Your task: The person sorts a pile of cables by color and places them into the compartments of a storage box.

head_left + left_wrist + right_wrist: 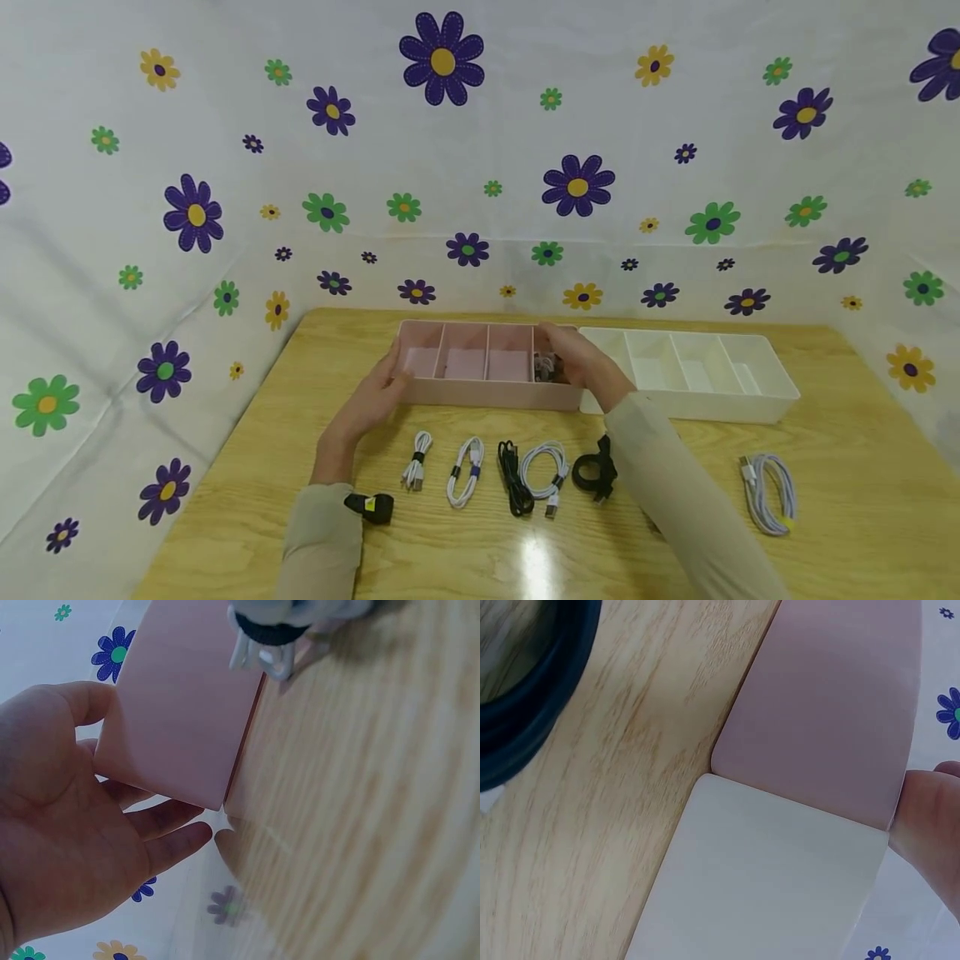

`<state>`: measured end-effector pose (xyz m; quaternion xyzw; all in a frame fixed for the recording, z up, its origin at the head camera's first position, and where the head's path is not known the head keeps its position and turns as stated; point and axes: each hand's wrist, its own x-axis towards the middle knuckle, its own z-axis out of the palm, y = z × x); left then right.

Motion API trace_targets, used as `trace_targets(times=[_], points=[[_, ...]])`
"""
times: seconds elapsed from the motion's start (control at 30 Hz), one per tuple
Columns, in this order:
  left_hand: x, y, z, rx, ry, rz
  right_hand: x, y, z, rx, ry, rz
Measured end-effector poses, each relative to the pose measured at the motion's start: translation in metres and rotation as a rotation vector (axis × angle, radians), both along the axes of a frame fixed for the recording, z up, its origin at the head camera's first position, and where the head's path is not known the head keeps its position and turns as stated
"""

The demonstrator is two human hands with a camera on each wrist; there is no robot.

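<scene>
A pink divided box stands toward the back of the table. My left hand grips its left end, the thumb at the rim and the fingers along the end wall, as the left wrist view also shows on the pink wall. My right hand reaches over the box's rightmost compartment. In that compartment a greyish bundled cable shows beside the hand. The right fingertips are partly hidden, so whether they hold the cable is unclear. A white divided box adjoins the pink box's right end.
Along the front lie bundled cables: a small white one, a white loop, a black one, a white coil, a black coil and a pale lilac coil. Flowered cloth hangs behind the table.
</scene>
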<state>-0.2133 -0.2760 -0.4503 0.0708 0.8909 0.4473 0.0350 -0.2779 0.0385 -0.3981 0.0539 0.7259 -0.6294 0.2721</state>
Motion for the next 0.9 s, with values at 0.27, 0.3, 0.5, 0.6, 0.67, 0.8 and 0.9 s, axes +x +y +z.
trace_targets(times=[0.27, 0.3, 0.5, 0.6, 0.67, 0.8, 0.9], points=[[0.0, -0.001, 0.003, -0.002, 0.009, -0.005, 0.002, 0.0, 0.001, -0.041, 0.0, -0.038], [0.0, -0.001, 0.003, -0.003, 0.011, -0.006, 0.002, 0.0, 0.001, -0.049, -0.004, -0.047], [-0.002, 0.003, 0.0, -0.003, 0.011, -0.013, 0.004, 0.008, 0.001, -0.092, -0.028, -0.077], [-0.003, 0.003, 0.0, -0.013, 0.019, -0.014, 0.008, 0.013, 0.002, -0.147, -0.023, -0.069], [-0.002, 0.002, 0.0, -0.024, 0.015, -0.012, 0.012, 0.017, 0.004, -0.208, -0.025, -0.063], [-0.001, 0.0, -0.001, -0.028, -0.01, -0.003, 0.021, 0.028, 0.007, -0.347, -0.023, -0.027], [-0.001, 0.001, 0.0, -0.016, -0.021, -0.001, 0.027, 0.039, 0.009, -0.416, -0.025, -0.002]])
